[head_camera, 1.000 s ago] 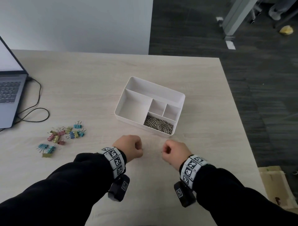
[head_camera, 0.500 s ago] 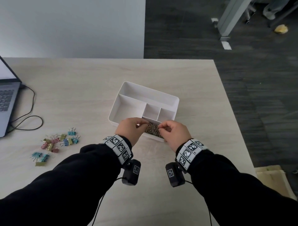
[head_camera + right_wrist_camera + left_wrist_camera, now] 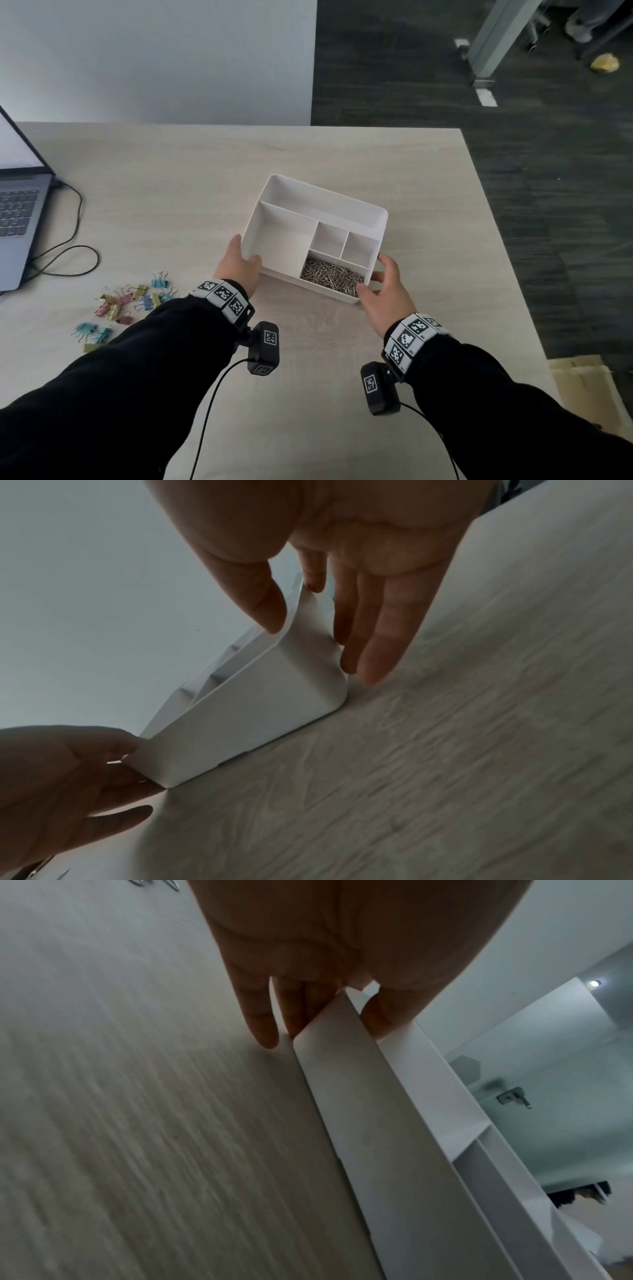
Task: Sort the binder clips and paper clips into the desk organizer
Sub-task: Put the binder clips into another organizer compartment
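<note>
**Both hands on the organizer**

Pale wood grain runs across the bench [image 3: 171, 192], which stands against a light wall with dark flooring to our right. Near its middle sits the white desk organizer [image 3: 378, 219], turned at a slight angle. We see paper clips [image 3: 330, 279] heaped in its near right compartment; the other compartments show only white walls and floor.

Our left hand [image 3: 239, 270] grips the organizer's near left corner, thumb laid over the rim on the inside and fingers [image 3: 263, 1020] stretched down the outer wall to the bench. Our right hand [image 3: 385, 298] takes the near right corner the same way: the thumb hooks over the rim and the fingers [image 3: 380, 642] lie fairly straight along the outside wall, their tips touching the bench. From the right wrist view the organizer's base meets the bench along its visible edge.

Well to the left of the organizer lie the binder clips [image 3: 126, 305], a loose scatter of blue, pink and gold. Farther left we see a laptop [image 3: 17, 219] at the bench edge, with a black cable [image 3: 68, 260] looping from it.
</note>
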The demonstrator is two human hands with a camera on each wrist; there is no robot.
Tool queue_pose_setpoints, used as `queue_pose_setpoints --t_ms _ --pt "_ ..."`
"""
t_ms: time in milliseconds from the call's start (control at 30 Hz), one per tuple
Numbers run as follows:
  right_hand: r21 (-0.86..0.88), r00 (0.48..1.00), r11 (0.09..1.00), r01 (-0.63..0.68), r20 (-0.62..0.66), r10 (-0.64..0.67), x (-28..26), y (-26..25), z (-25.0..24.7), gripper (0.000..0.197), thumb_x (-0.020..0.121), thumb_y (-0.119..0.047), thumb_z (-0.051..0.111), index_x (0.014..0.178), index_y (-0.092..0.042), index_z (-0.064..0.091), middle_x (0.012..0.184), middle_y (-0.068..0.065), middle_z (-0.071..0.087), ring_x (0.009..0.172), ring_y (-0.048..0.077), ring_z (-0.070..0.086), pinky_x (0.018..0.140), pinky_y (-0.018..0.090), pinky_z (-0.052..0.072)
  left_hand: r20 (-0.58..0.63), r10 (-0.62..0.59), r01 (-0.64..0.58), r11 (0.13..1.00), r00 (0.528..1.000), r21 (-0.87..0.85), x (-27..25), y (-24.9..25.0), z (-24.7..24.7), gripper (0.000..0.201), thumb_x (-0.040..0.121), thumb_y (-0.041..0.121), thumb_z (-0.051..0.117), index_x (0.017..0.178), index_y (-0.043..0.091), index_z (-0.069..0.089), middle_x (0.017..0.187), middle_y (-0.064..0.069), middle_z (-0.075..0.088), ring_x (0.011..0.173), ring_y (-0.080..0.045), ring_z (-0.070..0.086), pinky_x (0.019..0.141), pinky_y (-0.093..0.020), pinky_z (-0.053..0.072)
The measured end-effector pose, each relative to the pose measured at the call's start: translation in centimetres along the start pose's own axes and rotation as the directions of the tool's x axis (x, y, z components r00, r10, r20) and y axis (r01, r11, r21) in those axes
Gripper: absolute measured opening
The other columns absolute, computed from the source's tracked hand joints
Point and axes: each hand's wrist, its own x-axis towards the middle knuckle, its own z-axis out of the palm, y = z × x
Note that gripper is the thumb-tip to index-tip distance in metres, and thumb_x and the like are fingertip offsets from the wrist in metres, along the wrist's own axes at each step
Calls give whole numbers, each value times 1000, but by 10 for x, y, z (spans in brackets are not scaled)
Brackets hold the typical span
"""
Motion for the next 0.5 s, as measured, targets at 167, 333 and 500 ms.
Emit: queue_pose_setpoints --t_ms 167,333,500 --pt "-63 999 998 -12 30 14 3 -1 1 63 88 -19 56 138 -42 25 127 -1 61 81 21 67 77 43 57 -102 -46 43 999 994 -33 -16 -5 0 42 83 13 54 123 7 45 106 -13 58 82 -30 53 69 -33 41" --pt "-57 999 998 -9 42 11 5 -5 0 59 91 -12 50 142 -36 31 133 -4 57 84 13 61 80 35 55 -69 -47 48 999 996 9 -39 -32 -2 39 81 22 59 114 10 41 105 -6 52 81 -26 56 64 -30 43" --pt "-220 978 969 115 -146 -149 5 -22 11 57 79 -19 62 134 -24 47 133 0 54 122 25 49 101 42 43 18 36 -36 999 999 13 -43 -53 -21 45 87 38 56 126 20 44 114 3 57 91 -14 58 71 -29 48"
